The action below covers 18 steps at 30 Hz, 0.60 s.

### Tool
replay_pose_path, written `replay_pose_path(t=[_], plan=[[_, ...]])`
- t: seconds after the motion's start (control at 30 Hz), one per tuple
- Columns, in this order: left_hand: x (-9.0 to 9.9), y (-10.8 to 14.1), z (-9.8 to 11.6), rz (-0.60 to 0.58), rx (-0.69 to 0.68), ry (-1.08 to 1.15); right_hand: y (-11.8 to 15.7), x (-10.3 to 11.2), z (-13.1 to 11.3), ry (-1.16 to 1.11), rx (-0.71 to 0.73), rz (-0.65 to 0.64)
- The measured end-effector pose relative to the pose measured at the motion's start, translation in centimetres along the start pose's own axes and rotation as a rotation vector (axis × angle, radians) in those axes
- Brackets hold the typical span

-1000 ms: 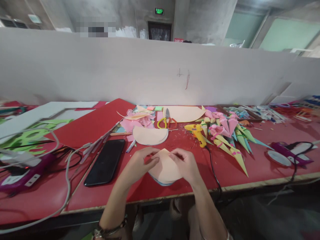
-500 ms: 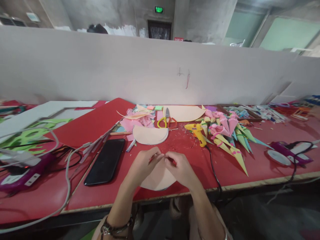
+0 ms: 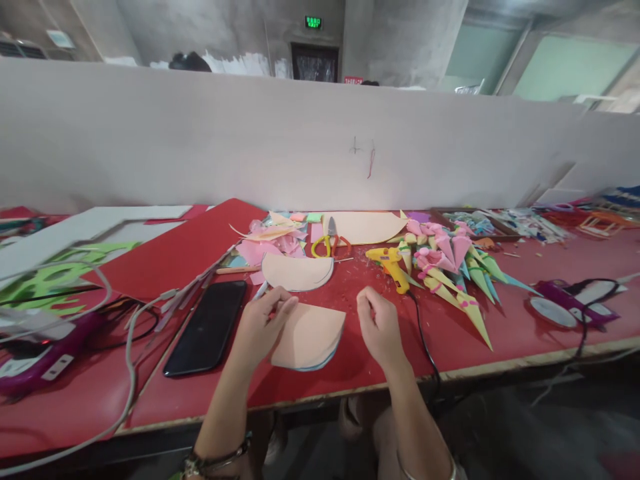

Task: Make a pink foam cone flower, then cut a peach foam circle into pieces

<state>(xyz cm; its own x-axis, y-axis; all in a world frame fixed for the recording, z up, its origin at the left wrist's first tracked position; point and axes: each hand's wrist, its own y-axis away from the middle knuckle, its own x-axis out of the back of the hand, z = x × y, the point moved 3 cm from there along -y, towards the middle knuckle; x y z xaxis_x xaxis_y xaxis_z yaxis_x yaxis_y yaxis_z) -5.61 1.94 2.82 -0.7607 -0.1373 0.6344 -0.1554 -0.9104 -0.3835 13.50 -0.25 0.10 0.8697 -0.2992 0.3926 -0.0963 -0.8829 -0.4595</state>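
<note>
My left hand (image 3: 265, 325) is closed at the upper left edge of a peach half-round piece of paper (image 3: 311, 337), pinching it between thumb and fingers. The paper seems to be in layers, with a blue line along its curved lower edge. To the right of the paper, apart from it, my right hand (image 3: 379, 323) hovers over the table with its fingers curled in; nothing shows in them. Just beyond my hands lies a second peach half-round piece (image 3: 297, 272), with a marker pen (image 3: 261, 291) partly hidden behind my left hand.
A black phone (image 3: 207, 328) lies on the left. Scissors (image 3: 331, 240), pink paper scraps (image 3: 273, 241) and a yellow glue gun (image 3: 391, 265) with a black cord are farther back. Paper cone figures (image 3: 453, 260) are heaped at right. Purple power strips (image 3: 575, 303) and cables edge the red table (image 3: 480, 350).
My hands were together at the paper's top edge and have parted. The right hand has let go and moved right; the left has shifted left, uncovering more paper.
</note>
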Motion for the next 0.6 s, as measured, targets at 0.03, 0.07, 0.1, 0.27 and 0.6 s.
replay_pose_path(t=[0.03,0.07,0.1,0.27,0.6], plan=[[-0.1,-0.1,0.1,0.003,0.002,0.003,0.0,-0.1,-0.2,-0.095,-0.009,-0.030],[-0.2,-0.1,0.3,0.011,0.006,0.011,0.0,-0.4,-0.4,-0.178,-0.014,-0.087],[-0.2,-0.2,0.4,0.022,0.013,0.020,0.0,-0.6,-0.6,-0.234,-0.013,-0.156],[-0.6,-0.3,1.3,-0.007,-0.038,-0.098,0.2,-1.2,-1.1,-0.191,0.012,-0.269],[-3.3,0.5,3.8,-0.074,-0.459,-0.509,0.2,-1.8,-1.4,-0.164,0.029,-0.293]])
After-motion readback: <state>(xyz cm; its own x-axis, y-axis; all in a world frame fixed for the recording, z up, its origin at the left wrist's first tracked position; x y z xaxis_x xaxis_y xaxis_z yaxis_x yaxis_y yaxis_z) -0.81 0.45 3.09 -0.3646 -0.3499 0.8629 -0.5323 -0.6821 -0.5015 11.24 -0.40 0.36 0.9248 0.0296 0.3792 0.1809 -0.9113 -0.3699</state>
